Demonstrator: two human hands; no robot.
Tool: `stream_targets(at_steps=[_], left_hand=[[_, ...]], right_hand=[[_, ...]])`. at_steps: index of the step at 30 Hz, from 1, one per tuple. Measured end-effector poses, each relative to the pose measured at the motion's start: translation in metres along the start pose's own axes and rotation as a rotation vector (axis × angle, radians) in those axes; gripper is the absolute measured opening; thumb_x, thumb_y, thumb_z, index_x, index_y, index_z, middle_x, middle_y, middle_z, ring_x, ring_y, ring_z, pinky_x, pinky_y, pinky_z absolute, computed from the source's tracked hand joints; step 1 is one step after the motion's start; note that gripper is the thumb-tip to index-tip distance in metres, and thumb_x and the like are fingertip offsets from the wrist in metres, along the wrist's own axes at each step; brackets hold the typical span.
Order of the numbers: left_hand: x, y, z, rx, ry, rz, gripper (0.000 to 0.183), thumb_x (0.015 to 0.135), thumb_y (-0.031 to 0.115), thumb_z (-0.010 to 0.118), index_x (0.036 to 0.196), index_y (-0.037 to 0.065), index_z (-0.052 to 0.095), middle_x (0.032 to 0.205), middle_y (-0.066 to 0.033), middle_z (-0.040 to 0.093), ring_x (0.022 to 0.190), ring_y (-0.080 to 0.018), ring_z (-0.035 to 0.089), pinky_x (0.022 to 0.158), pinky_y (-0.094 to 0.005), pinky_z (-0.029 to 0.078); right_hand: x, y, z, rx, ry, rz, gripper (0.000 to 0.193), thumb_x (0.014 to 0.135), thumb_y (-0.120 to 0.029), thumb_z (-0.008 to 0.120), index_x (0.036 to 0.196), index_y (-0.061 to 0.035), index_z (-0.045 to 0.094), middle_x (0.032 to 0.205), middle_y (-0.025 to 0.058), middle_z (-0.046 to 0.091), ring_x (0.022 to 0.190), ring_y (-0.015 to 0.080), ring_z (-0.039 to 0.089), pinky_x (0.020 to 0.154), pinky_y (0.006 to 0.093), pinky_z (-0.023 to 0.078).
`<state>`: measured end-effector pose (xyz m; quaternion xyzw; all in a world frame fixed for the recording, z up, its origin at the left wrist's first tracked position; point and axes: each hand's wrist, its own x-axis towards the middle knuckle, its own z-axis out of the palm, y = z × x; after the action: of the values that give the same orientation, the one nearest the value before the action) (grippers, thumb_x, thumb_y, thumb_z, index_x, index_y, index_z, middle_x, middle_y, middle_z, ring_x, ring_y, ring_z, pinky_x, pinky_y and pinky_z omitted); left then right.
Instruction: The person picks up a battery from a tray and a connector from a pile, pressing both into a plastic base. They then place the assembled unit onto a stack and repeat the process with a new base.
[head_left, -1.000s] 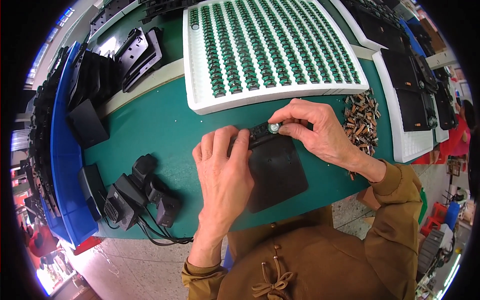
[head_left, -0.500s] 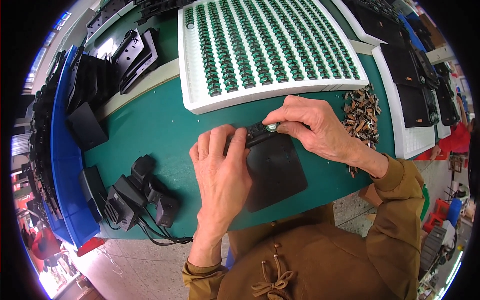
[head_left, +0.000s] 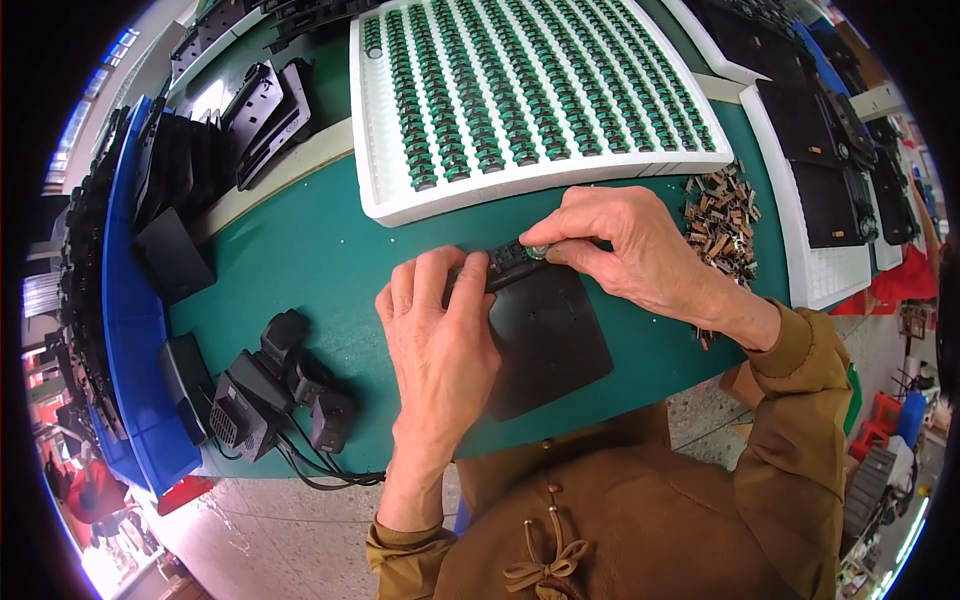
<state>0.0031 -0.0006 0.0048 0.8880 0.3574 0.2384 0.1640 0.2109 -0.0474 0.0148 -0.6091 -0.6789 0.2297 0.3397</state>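
Note:
A thin black plastic panel (head_left: 552, 345) with rounded corners lies on the green table in front of me. Along its far edge runs a thicker black bar with small moulded slots. My left hand (head_left: 440, 335) grips the left end of this bar, fingers bent over it and thumb along its near side. At the bar's right end, my right hand (head_left: 635, 245) pinches a small round piece with a pale, greenish face (head_left: 537, 252) between thumb and forefinger. The piece touches the bar; the fingertips partly cover it, so its seating cannot be made out.
Beyond my hands stands a white foam tray (head_left: 420, 207) with rows of small green boards. Small metal-and-brown parts (head_left: 722, 225) are heaped at right, beside another foam tray (head_left: 830, 285) of black panels. Black cabled devices (head_left: 255, 400) and a blue bin (head_left: 150, 370) are at left.
My right hand has moved slightly left, and the round piece now shows less between its fingertips. My left hand keeps its grip on the bar. The whole view has shifted a little.

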Motion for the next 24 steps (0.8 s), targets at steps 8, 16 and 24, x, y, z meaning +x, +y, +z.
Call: stream_targets(at_steps=[8,16,24], left_hand=[[0.0,0.001,0.002,-0.007,0.014,0.019,0.035,0.076,-0.004,0.067,0.111,0.0,0.066,0.108,-0.0113,0.059,0.103,-0.0307,0.055,0.09,-0.0398,0.042],[-0.002,0.0,0.0,0.029,0.003,0.024,0.033,0.078,-0.001,0.067,0.111,0.001,0.066,0.108,-0.0117,0.058,0.103,-0.0311,0.053,0.089,-0.0421,0.041],[-0.001,0.002,0.002,0.027,0.002,0.038,0.033,0.079,-0.001,0.066,0.112,0.001,0.065,0.108,-0.011,0.057,0.103,-0.0303,0.053,0.09,-0.0413,0.04]], right_hand=[[-0.016,-0.013,-0.031,0.007,0.104,0.109,0.017,0.082,-0.003,0.069,0.099,-0.0033,0.073,0.083,0.0115,0.07,0.071,0.024,0.068,0.061,0.0309,0.05],[-0.057,0.001,-0.078,-0.295,0.145,0.237,0.013,0.081,-0.006,0.067,0.092,-0.0023,0.071,0.079,0.0105,0.069,0.073,0.0274,0.067,0.069,0.0371,0.051],[-0.076,0.011,-0.065,-0.454,0.08,0.133,0.014,0.077,-0.004,0.069,0.09,-0.0078,0.072,0.082,0.0055,0.062,0.083,0.0257,0.062,0.07,0.039,0.05]])
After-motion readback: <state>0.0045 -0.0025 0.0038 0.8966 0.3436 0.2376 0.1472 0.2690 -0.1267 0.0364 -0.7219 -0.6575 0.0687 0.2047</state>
